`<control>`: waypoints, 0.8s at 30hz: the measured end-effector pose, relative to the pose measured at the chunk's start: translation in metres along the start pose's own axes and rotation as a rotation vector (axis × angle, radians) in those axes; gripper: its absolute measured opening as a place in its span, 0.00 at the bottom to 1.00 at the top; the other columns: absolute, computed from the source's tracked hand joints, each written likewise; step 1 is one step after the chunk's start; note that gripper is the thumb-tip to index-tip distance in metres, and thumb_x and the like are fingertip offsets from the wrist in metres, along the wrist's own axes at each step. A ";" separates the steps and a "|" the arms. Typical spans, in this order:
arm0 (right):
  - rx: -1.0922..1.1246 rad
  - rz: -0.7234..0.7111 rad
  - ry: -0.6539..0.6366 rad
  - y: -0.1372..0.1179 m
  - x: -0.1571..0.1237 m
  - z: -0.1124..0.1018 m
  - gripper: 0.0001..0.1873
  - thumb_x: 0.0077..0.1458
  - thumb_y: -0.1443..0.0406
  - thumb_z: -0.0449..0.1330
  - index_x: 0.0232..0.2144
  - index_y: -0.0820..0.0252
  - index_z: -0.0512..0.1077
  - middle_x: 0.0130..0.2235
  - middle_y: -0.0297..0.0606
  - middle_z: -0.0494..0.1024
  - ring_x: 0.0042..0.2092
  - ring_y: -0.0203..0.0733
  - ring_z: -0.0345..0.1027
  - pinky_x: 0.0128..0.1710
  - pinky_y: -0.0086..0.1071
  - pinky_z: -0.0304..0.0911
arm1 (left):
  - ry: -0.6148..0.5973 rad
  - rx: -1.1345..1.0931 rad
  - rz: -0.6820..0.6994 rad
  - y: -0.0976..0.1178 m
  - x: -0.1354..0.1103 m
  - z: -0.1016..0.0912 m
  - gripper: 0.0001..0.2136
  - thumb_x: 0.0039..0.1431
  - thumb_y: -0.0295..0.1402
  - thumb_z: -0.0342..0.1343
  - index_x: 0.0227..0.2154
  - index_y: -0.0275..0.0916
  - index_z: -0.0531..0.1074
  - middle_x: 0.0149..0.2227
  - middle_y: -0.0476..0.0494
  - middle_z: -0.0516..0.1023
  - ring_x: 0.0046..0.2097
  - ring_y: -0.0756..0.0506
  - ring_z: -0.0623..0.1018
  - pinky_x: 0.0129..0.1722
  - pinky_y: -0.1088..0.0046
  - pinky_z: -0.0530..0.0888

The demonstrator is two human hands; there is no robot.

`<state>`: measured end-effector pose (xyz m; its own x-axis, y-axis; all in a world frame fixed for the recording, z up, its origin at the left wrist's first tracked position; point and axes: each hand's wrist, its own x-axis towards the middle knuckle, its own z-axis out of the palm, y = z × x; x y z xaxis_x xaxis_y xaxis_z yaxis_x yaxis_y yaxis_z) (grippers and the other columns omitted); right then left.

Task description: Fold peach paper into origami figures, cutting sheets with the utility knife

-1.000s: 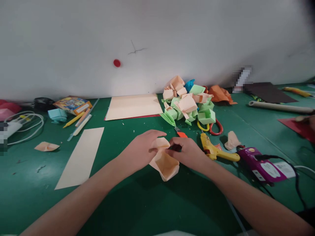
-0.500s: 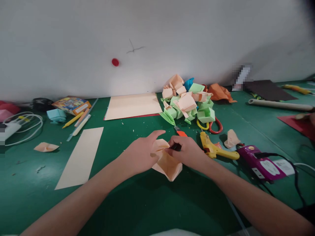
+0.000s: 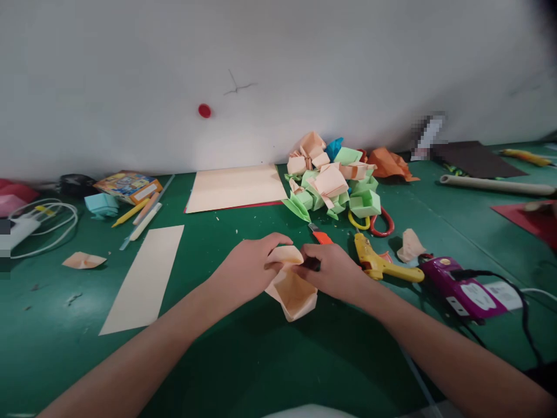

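Note:
Between my two hands is a folded peach paper piece (image 3: 292, 293), shaped like a small open box with a flap at its top. My left hand (image 3: 256, 261) grips its left side, thumb along the upper flap. On the other side my right hand (image 3: 333, 268) pinches the paper's upper right edge with curled fingers. The hollow of the paper faces me. Just beyond my right hand lies an orange utility knife (image 3: 322, 237). A yellow glue gun (image 3: 383, 266) rests to the right of that hand.
Folded green and peach paper pieces (image 3: 333, 183) are heaped by the wall, with scissors (image 3: 382, 223) in front. Cream paper sheets (image 3: 235, 188) lie behind, a cream strip (image 3: 143, 278) at left. A purple device (image 3: 456, 288) with a black cord stands at right.
The paper piece has tilted and shifted slightly left, its upper flap now showing more rounded. My left hand has moved a little with it; my right hand stays nearly in place.

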<state>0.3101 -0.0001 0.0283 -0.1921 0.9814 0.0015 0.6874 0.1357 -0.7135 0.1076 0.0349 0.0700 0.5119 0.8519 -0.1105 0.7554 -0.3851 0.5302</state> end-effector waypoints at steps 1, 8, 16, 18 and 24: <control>-0.005 0.005 0.015 0.000 0.000 0.000 0.10 0.54 0.61 0.62 0.24 0.56 0.68 0.26 0.31 0.74 0.28 0.37 0.65 0.28 0.31 0.56 | 0.016 -0.017 0.003 0.000 -0.001 -0.001 0.17 0.59 0.32 0.54 0.52 0.50 0.73 0.32 0.52 0.80 0.29 0.47 0.77 0.25 0.74 0.64; 0.056 0.063 0.157 0.006 0.004 0.000 0.10 0.51 0.61 0.61 0.23 0.56 0.67 0.24 0.30 0.72 0.26 0.37 0.64 0.26 0.31 0.55 | -0.002 0.000 -0.111 -0.002 -0.004 -0.010 0.17 0.59 0.50 0.54 0.39 0.42 0.73 0.28 0.49 0.78 0.28 0.45 0.76 0.24 0.72 0.63; 0.060 0.090 0.216 0.012 0.007 -0.005 0.09 0.54 0.59 0.60 0.34 0.56 0.76 0.30 0.35 0.78 0.31 0.42 0.70 0.30 0.33 0.60 | 0.022 -0.115 -0.199 -0.011 0.004 -0.009 0.15 0.54 0.48 0.59 0.27 0.41 0.67 0.27 0.49 0.77 0.27 0.46 0.75 0.24 0.72 0.64; 0.067 0.081 0.235 0.014 0.008 -0.005 0.10 0.55 0.58 0.60 0.35 0.56 0.76 0.31 0.35 0.78 0.32 0.43 0.70 0.30 0.33 0.60 | 0.075 -0.176 -0.175 -0.012 0.006 -0.008 0.14 0.55 0.46 0.59 0.28 0.41 0.68 0.28 0.49 0.78 0.28 0.47 0.76 0.26 0.72 0.66; 0.050 0.059 0.248 0.017 0.008 -0.003 0.07 0.55 0.60 0.59 0.31 0.56 0.72 0.28 0.34 0.76 0.30 0.42 0.68 0.29 0.33 0.59 | 0.164 -0.173 0.078 -0.007 0.000 -0.004 0.09 0.62 0.41 0.55 0.32 0.42 0.74 0.34 0.50 0.80 0.35 0.47 0.78 0.33 0.72 0.71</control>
<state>0.3218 0.0106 0.0181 0.0290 0.9916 0.1263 0.6560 0.0765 -0.7509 0.1008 0.0387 0.0694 0.4820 0.8737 0.0667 0.6275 -0.3973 0.6697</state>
